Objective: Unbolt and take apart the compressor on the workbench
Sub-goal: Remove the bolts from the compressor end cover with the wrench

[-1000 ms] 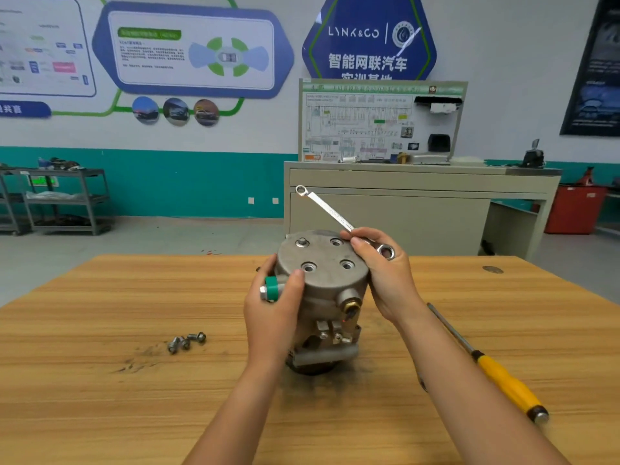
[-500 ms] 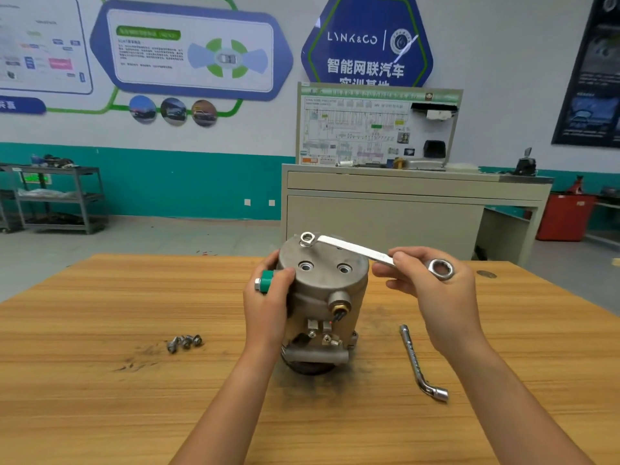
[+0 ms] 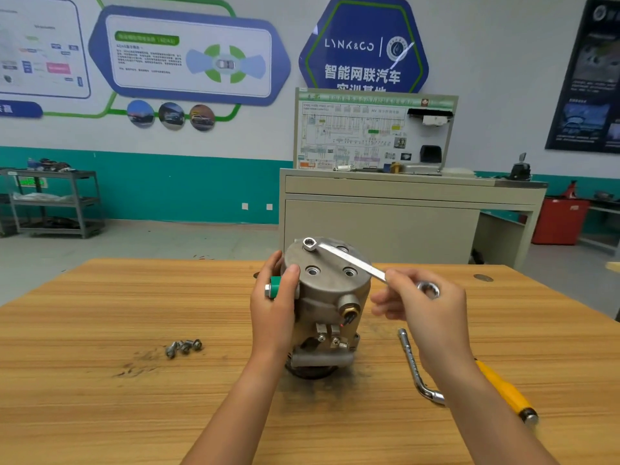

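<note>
Nearest to the camera, at the right, a screwdriver with a yellow handle (image 3: 506, 392) and a bent steel socket wrench (image 3: 414, 365) lie on the wooden workbench (image 3: 100, 330), partly under the right forearm. At the left, well apart from the hands, a small heap of loose grey bolts (image 3: 184, 347) rests on the wood, which suggests that several bolts are already out. In the middle stands the grey metal compressor (image 3: 327, 297), upright, with its round end cover facing up. The left hand (image 3: 273, 308) is wrapped around the left side of its body, thumb on the cover edge, just beside a green cap (image 3: 275, 287), and steadies it. The right hand (image 3: 424, 313) is closed on one end of a flat silver ring wrench (image 3: 349, 260); the fingers pinch the shank, and the near ring shows above them. The long axis of the wrench runs from this hand up and to the left across the cover, and its far ring sits at the far left edge of the cover, seemingly on a bolt there; the bolt itself I cannot see. Two open holes are visible in the near part of the cover. I judge that the coming move is a swing of the handle around that far ring, so the right hand works while the left resists the turning.
</note>
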A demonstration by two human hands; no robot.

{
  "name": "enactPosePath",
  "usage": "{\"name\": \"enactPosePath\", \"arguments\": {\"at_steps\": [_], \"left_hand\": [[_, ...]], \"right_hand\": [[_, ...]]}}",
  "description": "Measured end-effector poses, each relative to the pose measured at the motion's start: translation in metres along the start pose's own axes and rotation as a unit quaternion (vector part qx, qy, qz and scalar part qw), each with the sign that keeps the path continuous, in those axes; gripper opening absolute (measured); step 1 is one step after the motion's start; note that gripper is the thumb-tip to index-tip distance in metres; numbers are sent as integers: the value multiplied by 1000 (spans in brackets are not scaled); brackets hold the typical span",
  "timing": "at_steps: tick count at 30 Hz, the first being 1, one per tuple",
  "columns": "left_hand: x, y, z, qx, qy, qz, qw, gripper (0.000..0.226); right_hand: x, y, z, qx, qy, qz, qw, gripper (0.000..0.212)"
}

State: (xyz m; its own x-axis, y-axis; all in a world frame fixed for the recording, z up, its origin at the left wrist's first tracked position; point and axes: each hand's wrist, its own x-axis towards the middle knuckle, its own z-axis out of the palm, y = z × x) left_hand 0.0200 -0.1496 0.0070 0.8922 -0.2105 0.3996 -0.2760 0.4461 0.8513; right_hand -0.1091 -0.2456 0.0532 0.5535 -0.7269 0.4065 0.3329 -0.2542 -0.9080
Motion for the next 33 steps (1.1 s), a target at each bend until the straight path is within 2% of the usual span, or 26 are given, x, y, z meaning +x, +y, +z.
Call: {"name": "enactPosePath", "arguments": {"at_steps": [3,4,11,13,18,22,28,33], "left_hand": [[0,4,1,43,-10,22,999,51],[1,4,2,47,-12,25,998,52],[1,3,0,9,3,17,1000,40],[-3,3,1,7,8,18,1000,41],[-11,-1,4,3,22,42,999,60],[-9,-1,4,-2,34,42,999,59],[-11,0,5,7,30,66,997,59],[-11,-5,1,11,36,78,996,47]], "right_hand": [[-7,6,0,-25,24,-6,999,15],[-7,6,1,-30,33,-7,999,15],[-6,-2,4,-86,18,-36,996,19],[3,-11,1,-92,-1,-18,996,17],[14,-17,-5,-70,-13,56,996,11],[6,-7,-2,-44,10,79,996,12],[10,-17,5,-35,27,28,999,12],[7,-4,2,-8,22,89,996,12]]}}
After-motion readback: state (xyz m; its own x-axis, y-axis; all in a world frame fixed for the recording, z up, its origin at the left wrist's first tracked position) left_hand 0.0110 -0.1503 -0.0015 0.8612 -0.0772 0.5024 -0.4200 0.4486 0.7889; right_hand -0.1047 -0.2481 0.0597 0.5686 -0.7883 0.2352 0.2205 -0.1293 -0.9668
